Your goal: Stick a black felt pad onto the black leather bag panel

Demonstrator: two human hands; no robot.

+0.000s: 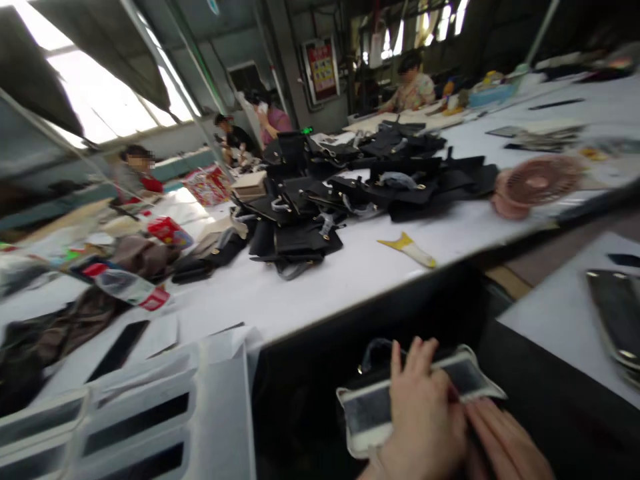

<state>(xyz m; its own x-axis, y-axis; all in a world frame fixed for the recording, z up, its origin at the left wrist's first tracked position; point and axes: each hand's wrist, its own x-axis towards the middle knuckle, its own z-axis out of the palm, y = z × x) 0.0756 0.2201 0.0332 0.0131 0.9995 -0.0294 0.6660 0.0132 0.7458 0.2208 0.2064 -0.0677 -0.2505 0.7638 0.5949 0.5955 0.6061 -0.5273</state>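
Observation:
At the bottom of the head view my left hand (425, 413) lies over a flat dark piece wrapped in a clear plastic sleeve (367, 410), fingers curled over its top edge. My right hand (505, 443) presses against the sleeve's right side, just under the left hand. Behind the sleeve a dark strap or handle (375, 350) shows. The hands sit below the front edge of a long white table (320, 293).
A heap of black bag parts (320, 200) covers the table's middle. A pink fan (535, 183), a yellow-and-white tool (410, 250) and white stencil sheets (140, 413) lie around. A second white surface (565, 313) is at right. Several people work in the background.

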